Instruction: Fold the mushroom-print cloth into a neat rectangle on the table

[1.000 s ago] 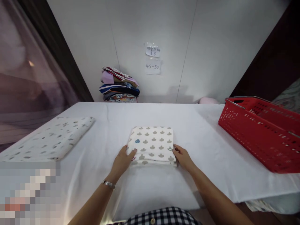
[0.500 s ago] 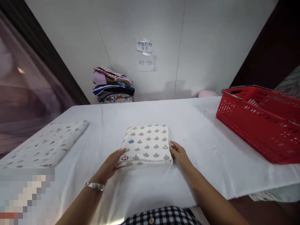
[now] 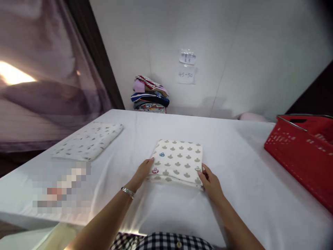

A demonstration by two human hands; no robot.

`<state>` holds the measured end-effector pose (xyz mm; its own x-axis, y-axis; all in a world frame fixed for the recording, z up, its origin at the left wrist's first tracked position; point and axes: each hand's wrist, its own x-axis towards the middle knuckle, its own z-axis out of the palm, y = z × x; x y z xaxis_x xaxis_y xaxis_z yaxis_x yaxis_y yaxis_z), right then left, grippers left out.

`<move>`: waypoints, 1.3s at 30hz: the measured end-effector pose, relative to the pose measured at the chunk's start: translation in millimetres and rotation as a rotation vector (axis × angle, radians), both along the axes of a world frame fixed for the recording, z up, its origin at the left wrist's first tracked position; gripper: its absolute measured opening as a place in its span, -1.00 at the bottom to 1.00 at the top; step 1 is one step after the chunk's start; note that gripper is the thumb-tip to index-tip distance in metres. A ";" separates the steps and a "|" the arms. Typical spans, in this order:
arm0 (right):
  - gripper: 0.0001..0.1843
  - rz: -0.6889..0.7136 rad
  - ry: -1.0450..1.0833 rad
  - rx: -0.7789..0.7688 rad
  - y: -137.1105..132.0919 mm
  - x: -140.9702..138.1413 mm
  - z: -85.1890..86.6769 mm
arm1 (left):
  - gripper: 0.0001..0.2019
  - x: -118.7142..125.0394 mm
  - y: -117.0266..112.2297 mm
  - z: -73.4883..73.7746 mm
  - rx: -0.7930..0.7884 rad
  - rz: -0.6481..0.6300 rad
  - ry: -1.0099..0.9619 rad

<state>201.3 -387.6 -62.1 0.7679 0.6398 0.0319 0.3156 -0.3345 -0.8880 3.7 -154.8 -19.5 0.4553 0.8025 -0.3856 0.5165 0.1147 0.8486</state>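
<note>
Centrally, between the left and right sides of the white-covered desk (image 3: 241, 163) and nearer its near edge than its far one, lies a folded cloth (image 3: 178, 160). It is white, with rows of grey-beige mushroom motifs and single blue, crimson and green ones; folded layers show along its near side. The left hand (image 3: 143, 171), a silvery bracelet (image 3: 128, 192) at its wrist, touches the cloth's left side. The right hand (image 3: 212, 181) meets the opposite side close to the near right corner, thumb on the upper surface. Neither hand is clenched; whether either one pinches the fabric cannot be told, since the undersides of the fingers are hidden.

Along the desk's left edge lies a second folded cloth (image 3: 90, 141), white with small scattered prints, well apart from the first. A red basket (image 3: 299, 149) with perforated sides stands toward the right edge, cut off by the view. Beyond the far edge are a stack of folded fabrics (image 3: 150, 97) and, on the wall (image 3: 125, 31), two paper sheets (image 3: 186, 77), the lower marked "45-50".
</note>
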 end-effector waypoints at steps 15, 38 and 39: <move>-0.29 -0.107 0.161 0.070 -7.6 0.5 -16.2 | -0.55 -13.9 -13.3 -9.0 0.724 -0.237 0.325; -0.59 -0.114 0.147 0.290 40.6 -13.6 -20.0 | -0.58 -8.1 47.4 1.7 1.019 -0.486 0.186; -0.59 -0.134 0.061 0.267 41.3 -1.3 -20.6 | -0.63 -5.1 31.0 3.4 1.019 -0.499 0.127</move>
